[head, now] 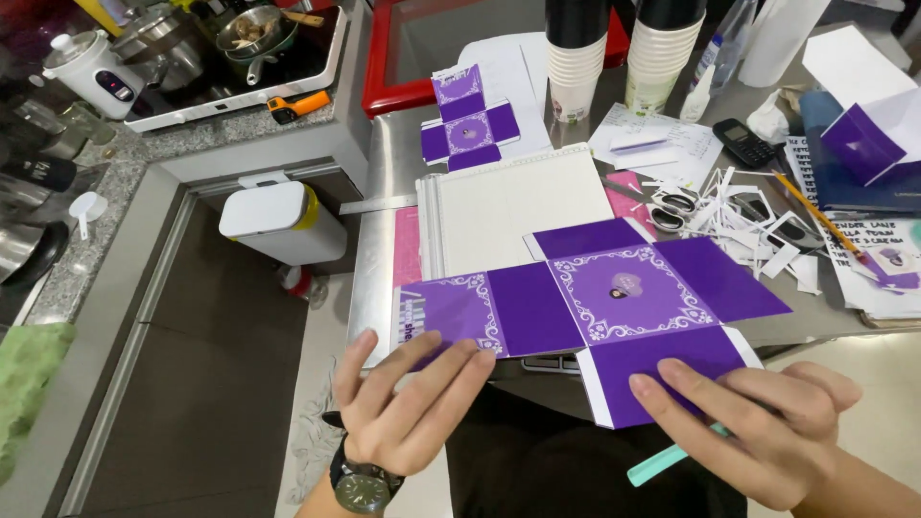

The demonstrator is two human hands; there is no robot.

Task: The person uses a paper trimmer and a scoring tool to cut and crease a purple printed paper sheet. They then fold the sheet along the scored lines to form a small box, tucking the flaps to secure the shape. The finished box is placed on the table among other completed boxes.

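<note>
L hand (408,403) & R hand (767,422) — flat, open grip; fingertips on purple box cutout (614,297)

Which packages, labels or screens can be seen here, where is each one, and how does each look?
Flat box cutout: under left hand and right hand, cross-shaped, purple with white ornament.
Smaller cutout: farther back on the table, same purple.
Folded box: far right, purple and white.
Mobile phone: near the cups, black, screen dark.
</note>
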